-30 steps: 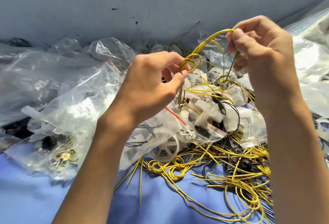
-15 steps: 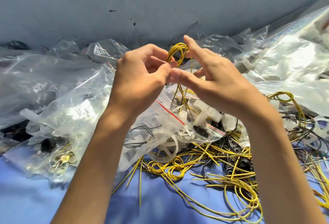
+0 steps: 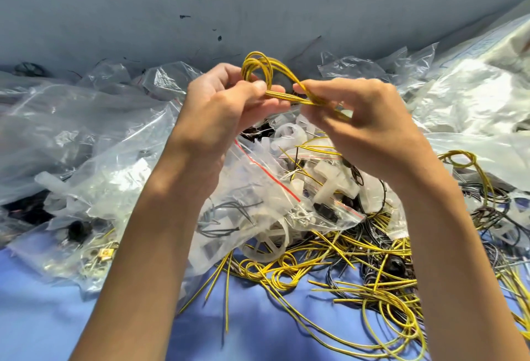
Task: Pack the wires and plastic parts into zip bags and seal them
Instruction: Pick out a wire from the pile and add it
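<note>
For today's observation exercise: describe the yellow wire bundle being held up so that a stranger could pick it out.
Look above the heap of clear bags, where the left hand and right hand meet. The wire bundle is pinched between them, coiled into a loop; the other yellow wires lie loose on the blue surface.

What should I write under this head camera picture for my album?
Two hands, left hand and right hand, loop a yellow wire bundle above zip bags and loose wires.
</note>
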A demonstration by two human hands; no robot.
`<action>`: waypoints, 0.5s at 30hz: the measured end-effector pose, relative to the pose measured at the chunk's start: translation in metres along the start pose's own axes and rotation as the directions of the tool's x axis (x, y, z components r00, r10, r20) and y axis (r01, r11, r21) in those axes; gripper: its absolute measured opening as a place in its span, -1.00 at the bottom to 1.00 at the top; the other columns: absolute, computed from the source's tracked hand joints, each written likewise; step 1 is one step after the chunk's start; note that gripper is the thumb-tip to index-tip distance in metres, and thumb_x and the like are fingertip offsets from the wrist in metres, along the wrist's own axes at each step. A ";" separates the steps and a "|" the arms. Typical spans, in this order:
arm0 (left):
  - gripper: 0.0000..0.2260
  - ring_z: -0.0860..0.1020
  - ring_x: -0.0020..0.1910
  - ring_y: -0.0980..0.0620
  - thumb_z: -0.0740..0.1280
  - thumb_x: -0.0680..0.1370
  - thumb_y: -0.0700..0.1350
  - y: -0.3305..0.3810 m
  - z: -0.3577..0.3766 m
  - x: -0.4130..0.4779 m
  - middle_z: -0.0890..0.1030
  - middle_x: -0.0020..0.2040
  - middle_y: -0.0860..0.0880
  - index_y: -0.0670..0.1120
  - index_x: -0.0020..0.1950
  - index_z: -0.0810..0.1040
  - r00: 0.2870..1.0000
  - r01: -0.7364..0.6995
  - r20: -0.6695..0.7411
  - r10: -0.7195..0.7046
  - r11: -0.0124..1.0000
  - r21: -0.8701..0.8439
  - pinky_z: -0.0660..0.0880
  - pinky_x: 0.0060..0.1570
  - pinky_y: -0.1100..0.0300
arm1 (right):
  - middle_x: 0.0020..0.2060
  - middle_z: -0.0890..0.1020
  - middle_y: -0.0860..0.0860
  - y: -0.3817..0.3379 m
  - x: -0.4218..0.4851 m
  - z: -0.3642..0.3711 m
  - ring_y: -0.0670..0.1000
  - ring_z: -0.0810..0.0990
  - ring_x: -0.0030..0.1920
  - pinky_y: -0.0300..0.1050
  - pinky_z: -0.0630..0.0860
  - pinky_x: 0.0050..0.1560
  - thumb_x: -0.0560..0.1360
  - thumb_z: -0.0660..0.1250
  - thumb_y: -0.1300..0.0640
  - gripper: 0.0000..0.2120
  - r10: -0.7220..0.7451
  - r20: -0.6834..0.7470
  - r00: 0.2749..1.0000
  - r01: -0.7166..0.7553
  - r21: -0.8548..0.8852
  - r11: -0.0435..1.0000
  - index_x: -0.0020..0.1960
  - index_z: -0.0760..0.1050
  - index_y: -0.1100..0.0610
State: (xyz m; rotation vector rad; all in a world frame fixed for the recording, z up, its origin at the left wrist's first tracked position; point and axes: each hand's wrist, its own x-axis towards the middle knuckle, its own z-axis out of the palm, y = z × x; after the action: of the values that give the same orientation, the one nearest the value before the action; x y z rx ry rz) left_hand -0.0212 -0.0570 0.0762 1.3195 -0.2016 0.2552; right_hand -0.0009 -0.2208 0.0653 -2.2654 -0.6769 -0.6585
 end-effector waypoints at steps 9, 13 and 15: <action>-0.77 0.58 -0.05 0.01 0.26 0.35 0.19 -0.013 -0.017 0.006 0.63 -0.18 0.12 0.04 -0.24 0.53 0.983 0.028 -0.111 0.145 0.483 0.875 0.51 0.06 0.07 | -0.53 0.42 -0.13 0.010 -0.002 -0.004 -0.15 0.30 -0.51 -0.38 0.25 -0.47 0.55 0.31 0.10 -0.81 0.078 0.119 0.990 -0.084 0.039 0.996 0.11 0.64 0.02; -0.84 0.47 0.10 -0.03 0.33 0.45 0.19 -0.020 -0.027 0.009 0.58 0.00 0.02 0.13 -0.18 0.54 0.993 0.032 -0.067 0.093 0.330 0.943 0.39 0.01 0.12 | -0.50 0.49 -0.33 0.014 -0.003 -0.005 -0.35 0.42 -0.47 -0.49 0.26 -0.39 0.53 0.29 0.05 -0.66 0.165 0.236 0.958 -0.169 -0.001 0.986 0.30 0.52 0.00; -0.91 0.40 0.16 -0.04 0.32 0.48 0.13 -0.020 -0.030 0.010 0.49 0.01 0.02 0.15 -0.11 0.54 0.991 0.042 -0.076 0.112 0.280 0.959 0.28 -0.01 0.17 | -0.11 0.66 -0.20 0.012 -0.005 -0.006 -0.36 0.49 -0.28 -0.37 0.38 -0.19 0.54 0.26 -0.04 -0.57 0.154 0.270 0.950 -0.153 -0.025 0.988 0.39 0.42 0.02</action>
State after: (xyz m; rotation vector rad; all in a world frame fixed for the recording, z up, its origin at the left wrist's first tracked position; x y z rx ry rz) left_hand -0.0054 -0.0315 0.0531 2.5584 0.0897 0.5597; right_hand 0.0015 -0.2338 0.0604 -2.4068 -0.6183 -0.2761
